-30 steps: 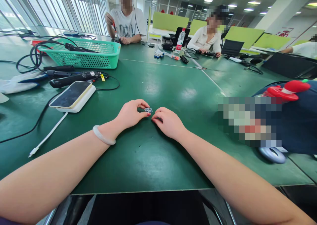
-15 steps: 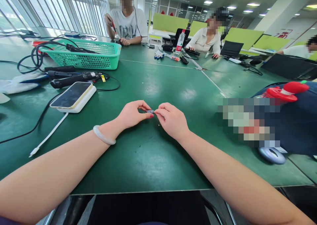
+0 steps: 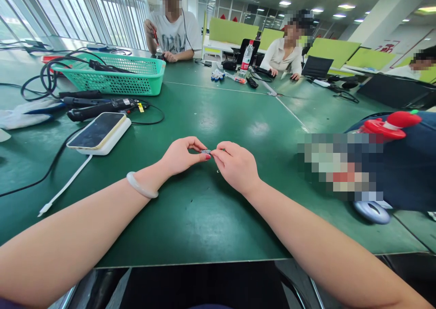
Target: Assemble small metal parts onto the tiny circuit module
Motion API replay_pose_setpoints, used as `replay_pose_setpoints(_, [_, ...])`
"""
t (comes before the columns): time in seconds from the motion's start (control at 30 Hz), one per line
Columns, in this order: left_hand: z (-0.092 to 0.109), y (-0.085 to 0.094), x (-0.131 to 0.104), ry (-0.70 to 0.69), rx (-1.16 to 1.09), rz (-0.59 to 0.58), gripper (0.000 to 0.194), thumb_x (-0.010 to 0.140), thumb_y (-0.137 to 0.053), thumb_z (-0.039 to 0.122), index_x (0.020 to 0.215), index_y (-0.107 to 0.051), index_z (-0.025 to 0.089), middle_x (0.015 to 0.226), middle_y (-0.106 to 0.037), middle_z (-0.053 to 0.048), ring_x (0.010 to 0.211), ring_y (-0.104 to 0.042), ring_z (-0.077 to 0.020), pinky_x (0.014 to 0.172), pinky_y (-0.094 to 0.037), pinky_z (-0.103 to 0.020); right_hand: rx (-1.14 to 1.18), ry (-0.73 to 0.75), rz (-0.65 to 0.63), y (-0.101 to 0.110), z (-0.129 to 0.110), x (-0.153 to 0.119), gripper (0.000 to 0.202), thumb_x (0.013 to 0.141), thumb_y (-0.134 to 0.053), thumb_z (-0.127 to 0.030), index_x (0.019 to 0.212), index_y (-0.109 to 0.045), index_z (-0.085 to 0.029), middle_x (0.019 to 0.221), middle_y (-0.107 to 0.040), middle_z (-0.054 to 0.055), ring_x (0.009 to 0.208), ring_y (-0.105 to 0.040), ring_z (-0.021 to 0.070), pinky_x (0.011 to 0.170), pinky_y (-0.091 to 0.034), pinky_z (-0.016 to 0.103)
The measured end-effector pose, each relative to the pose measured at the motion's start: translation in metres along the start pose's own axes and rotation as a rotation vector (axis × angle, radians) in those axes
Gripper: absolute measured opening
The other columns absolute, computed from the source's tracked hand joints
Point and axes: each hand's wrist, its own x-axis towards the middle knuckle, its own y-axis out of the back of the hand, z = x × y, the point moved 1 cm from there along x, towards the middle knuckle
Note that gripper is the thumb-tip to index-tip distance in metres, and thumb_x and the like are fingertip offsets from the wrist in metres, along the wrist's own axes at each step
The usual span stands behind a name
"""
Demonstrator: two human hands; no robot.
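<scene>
A small silvery-grey piece (image 3: pixel 205 151), too small to identify, sits between the thumb and fingers of my left hand (image 3: pixel 182 157). My right hand (image 3: pixel 236 166) pinches at the right end of that same piece; whether its fingertips hold something separate is hidden. Both hands meet over the green table (image 3: pixel 211 218), near its front. A tiny pale object (image 3: pixel 218 171) shows just below my right fingers, partly covered by the hand. On my left wrist is a white bangle (image 3: pixel 141 186).
Left of my hands lie a phone (image 3: pixel 98 129) on a white box, a white cable (image 3: pixel 66 186) and black handheld devices (image 3: pixel 102 108). Behind is a green basket (image 3: pixel 129 80). At right are a dark bag (image 3: pixel 405 164) and bluish mouse-like object (image 3: pixel 372 212). People sit across the table.
The view has shifted very slightly. Both hands keep their pinch on the small piece, with hardly any visible movement.
</scene>
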Motion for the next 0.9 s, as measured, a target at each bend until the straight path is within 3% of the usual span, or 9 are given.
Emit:
replay_pose_setpoints(0.37, [0.0051,0.0005,-0.0036,-0.106,0.135,0.070,0.028,0.062,-0.073,0.044,0.078,-0.066,0.021,0.084,-0.069,-0.002,0.082,-0.062,-0.0200,0.080,-0.047,-0.036,-0.038,0.019,-0.057,0.0012,-0.0011,-0.0008,0.029,0.092,-0.038,-0.017,0.086,-0.066,-0.018,0.090,-0.062,0.005,0.074,-0.051,0.0136,0.062,-0.035,0.028])
replay_pose_setpoints(0.67, [0.0039,-0.0001,-0.0027,-0.084,0.026,0.018,0.032,0.063,-0.072,0.044,0.079,-0.065,0.018,0.082,-0.068,-0.004,0.079,-0.062,-0.0181,0.079,-0.048,-0.034,0.012,0.022,-0.088,0.0023,-0.0013,-0.0005,0.030,0.092,-0.037,-0.017,0.089,-0.067,-0.019,0.094,-0.062,0.006,0.077,-0.053,0.0144,0.065,-0.037,0.029])
replay_pose_setpoints(0.9, [0.0000,-0.0014,-0.0009,-0.069,-0.174,-0.078,0.030,0.065,-0.072,0.035,0.086,-0.062,0.016,0.087,-0.069,-0.006,0.082,-0.063,-0.0175,0.081,-0.049,-0.034,0.301,-0.174,0.010,0.0047,-0.0010,-0.0002,0.020,0.090,-0.049,-0.025,0.089,-0.069,-0.022,0.090,-0.063,0.001,0.075,-0.057,0.0102,0.067,-0.044,0.022])
